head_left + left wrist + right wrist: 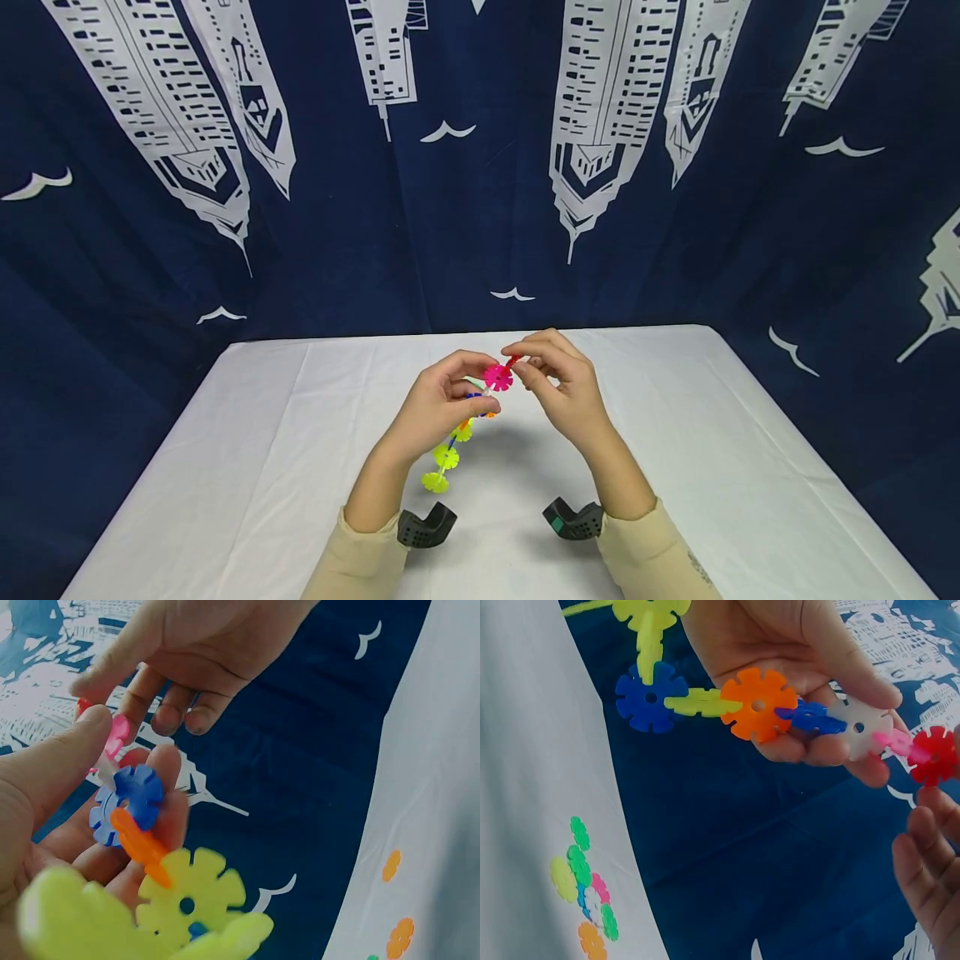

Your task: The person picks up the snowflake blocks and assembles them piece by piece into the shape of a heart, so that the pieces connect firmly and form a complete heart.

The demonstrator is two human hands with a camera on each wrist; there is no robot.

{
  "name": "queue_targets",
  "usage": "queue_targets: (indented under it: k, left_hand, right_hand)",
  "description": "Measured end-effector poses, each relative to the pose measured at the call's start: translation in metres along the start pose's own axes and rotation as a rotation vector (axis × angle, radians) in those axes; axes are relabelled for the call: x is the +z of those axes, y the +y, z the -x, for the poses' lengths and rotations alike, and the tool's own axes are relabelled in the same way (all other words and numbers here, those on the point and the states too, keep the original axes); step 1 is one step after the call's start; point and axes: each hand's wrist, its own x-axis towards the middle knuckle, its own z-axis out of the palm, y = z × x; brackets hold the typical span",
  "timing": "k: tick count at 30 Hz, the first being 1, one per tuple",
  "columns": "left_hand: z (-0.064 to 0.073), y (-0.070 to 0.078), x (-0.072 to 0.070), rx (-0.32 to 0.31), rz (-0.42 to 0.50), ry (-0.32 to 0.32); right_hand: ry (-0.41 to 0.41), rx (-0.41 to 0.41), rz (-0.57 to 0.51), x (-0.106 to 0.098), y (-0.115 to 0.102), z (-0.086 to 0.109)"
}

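A chain of notched snowflake discs runs through the left hand [438, 408], whose thumb and fingers hold it near the pink disc [498, 377]. At the chain's far end the right hand [558, 387] pinches a red disc [932, 754], which meets the pink one. In the right wrist view, a white disc [870, 739], a blue disc [810, 718], an orange disc [759, 684] and a yellow disc [697, 703] follow in line. Another blue disc [639, 709] and further yellow discs [446, 456] hang below the left hand. Fingers partly hide the chain's middle in the head view.
A white cloth covers the table [285, 467]. Loose discs lie on it in the wrist views, among them a green disc [578, 864], a yellow disc [564, 879] and an orange disc [400, 937]. Behind stands a dark blue curtain [465, 225] with white building prints.
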Motion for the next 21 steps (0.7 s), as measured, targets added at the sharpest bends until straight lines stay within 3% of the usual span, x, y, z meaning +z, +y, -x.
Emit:
queue_targets:
  k: [4, 7, 15, 21]
  left_hand:
    - [0.0, -0.001, -0.001, -0.001, -0.084, 0.037]
    - [0.001, -0.001, -0.002, -0.021, -0.071, 0.027]
    - [0.001, -0.004, -0.007, -0.176, 0.182, -0.057]
    - [0.001, -0.006, -0.012, -0.195, 0.249, -0.034]
  right_hand:
    - [-0.044, 0.076, -0.013, 0.001, -0.002, 0.001]
    - [-0.079, 0.12, -0.017, 0.001, -0.003, 0.001]
    - [-0.144, 0.102, -0.03, -0.004, -0.001, 0.0]
    - [-0.181, 0.095, -0.071, -0.007, 0.002, 0.001]
